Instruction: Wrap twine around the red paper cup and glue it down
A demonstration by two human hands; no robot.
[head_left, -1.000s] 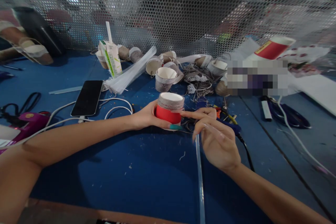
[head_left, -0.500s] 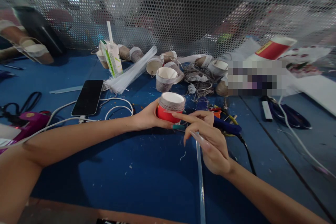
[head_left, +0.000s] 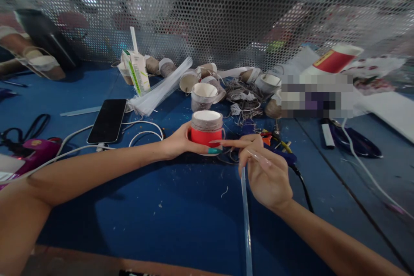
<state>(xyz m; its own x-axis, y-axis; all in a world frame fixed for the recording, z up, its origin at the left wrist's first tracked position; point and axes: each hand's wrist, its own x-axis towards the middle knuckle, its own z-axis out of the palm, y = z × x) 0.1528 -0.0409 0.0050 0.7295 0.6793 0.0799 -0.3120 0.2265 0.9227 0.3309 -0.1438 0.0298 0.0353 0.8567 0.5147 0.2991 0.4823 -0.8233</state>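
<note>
Our left hand [head_left: 180, 141] clasps the red cup [head_left: 204, 135]; whether our right hand [head_left: 268, 174], finger extended, pinches anything, we can't tell.

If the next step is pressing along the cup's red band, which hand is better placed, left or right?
Probably the right hand: its index finger reaches the front of the red band. The left hand is occupied holding the cup.

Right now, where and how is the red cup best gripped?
Likely around the red cup's rounded middle, from the left, where the left hand holds it: the mouth faces up, grey winding covers the upper wall, and the right hand occupies the right.
</note>
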